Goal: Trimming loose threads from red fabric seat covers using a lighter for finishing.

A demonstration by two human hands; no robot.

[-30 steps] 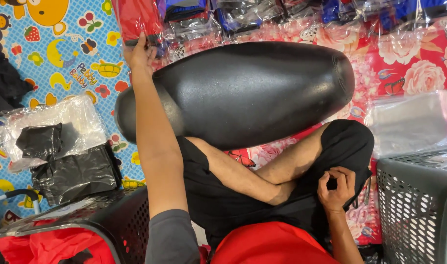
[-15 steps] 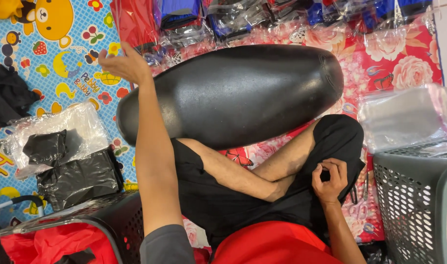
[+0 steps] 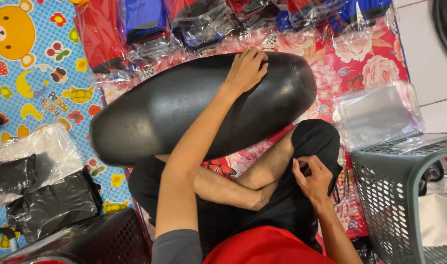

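View from above of a person sitting cross-legged on the floor, black shorts, red top w/ grey sleeve. A large black motorcycle seat [image 3: 194,105], smooth and glossy, lies across the lap and knees, long axis running left to right, wider rounded end at lower left. Left hand [image 3: 246,70] rests palm-down on the seat's upper right part, fingers spread and curved over the top edge; grip is open, pressing flat on the seat, not closed round it. Right hand [image 3: 311,177] sits low at the right thigh, fingers curled in, pinching the black shorts fabric [image 3: 317,142]; can't tell if anything else is in that grip.

Under the seat: a red floral mat [image 3: 375,68]. To the left, a blue kids' play mat [image 3: 32,93] w/ cartoon bear and fruit. Along the top edge, a row of clear-bagged covers [image 3: 199,22] in red, blue, black. Right of the knee, a stack of clear plastic bags [image 3: 377,115], just beside a grey perforated basket [image 3: 404,195]. Lower left: black folded covers in plastic [image 3: 42,195] and a dark basket [image 3: 101,242].
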